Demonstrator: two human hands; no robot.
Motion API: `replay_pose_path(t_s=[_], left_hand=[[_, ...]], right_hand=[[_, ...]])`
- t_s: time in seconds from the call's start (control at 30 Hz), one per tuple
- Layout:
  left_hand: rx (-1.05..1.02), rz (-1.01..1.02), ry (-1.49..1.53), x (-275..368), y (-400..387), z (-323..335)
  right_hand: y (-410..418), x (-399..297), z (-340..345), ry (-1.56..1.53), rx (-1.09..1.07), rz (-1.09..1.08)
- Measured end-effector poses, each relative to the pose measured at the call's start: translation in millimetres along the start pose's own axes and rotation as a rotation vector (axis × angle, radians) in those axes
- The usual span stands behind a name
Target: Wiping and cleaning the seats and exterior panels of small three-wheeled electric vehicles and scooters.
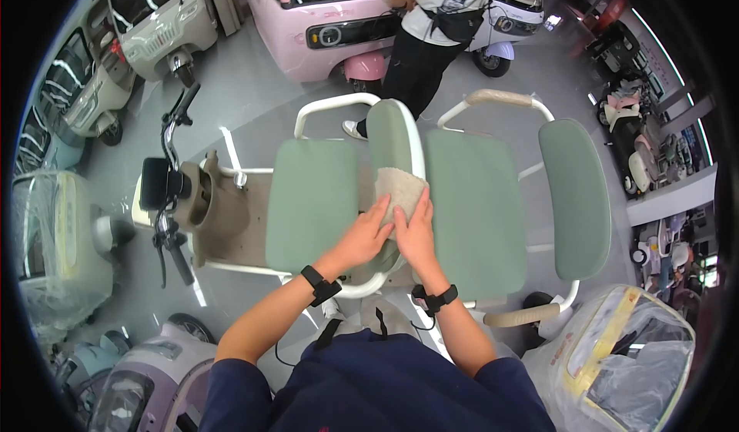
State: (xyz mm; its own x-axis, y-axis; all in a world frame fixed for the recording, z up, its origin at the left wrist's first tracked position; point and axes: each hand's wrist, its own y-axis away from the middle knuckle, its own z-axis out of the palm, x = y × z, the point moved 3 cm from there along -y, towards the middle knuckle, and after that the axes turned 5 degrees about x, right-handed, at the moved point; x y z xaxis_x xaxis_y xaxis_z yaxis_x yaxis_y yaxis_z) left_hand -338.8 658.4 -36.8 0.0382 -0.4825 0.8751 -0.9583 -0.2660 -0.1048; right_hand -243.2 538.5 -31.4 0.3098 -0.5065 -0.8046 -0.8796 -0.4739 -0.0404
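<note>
A beige cloth (pixel 404 188) lies folded over the top of the green front seat's backrest (pixel 387 131), which has a white rim. My left hand (pixel 365 233) rests its fingers on the cloth's left and lower side. My right hand (pixel 414 233) presses the cloth's right edge, its fingers pointing away from me. Both hands hold the cloth between them against the backrest. The green front seat cushion (pixel 312 201) is left of my hands, and the wider green rear cushion (pixel 476 212) is to their right. Both belong to an electric tricycle with white tubular rails.
The handlebar (pixel 185 103) and beige floorboard (pixel 231 235) are at the left, the rear backrest (pixel 574 201) at the right. A person (pixel 427 45) stands beyond the tricycle, before a pink vehicle (pixel 288 33). Plastic-wrapped vehicles (pixel 623 345) and a lilac scooter (pixel 156 374) stand close by.
</note>
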Motion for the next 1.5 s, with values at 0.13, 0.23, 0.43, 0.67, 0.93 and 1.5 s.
replay_pose_path(t_s=[0.13,0.23,0.43,0.67,0.93,1.5], left_hand=[[0.079,0.03,0.05,4.1,45.5,2.6],[0.016,0.006,0.015,-0.1,82.8,1.3],[-0.021,-0.102,-0.358,-19.7,174.1,5.1],[0.23,-0.215,-0.743,-68.0,236.1,-12.7],[0.168,-0.455,-0.859,-139.8,264.7,-42.3],[0.384,-0.449,-0.261,-177.5,242.8,-31.3]], right_hand=[[55.4,3.1,7.7,0.048,0.113,-0.037],[95.0,-4.6,22.9,0.174,0.143,-0.067],[179.0,-5.0,69.1,0.607,0.16,-0.375],[194.3,-10.1,119.1,0.856,-0.179,-0.513],[160.6,-17.1,213.8,0.791,-0.627,-0.764],[150.0,1.1,243.9,0.793,-0.777,-0.783]])
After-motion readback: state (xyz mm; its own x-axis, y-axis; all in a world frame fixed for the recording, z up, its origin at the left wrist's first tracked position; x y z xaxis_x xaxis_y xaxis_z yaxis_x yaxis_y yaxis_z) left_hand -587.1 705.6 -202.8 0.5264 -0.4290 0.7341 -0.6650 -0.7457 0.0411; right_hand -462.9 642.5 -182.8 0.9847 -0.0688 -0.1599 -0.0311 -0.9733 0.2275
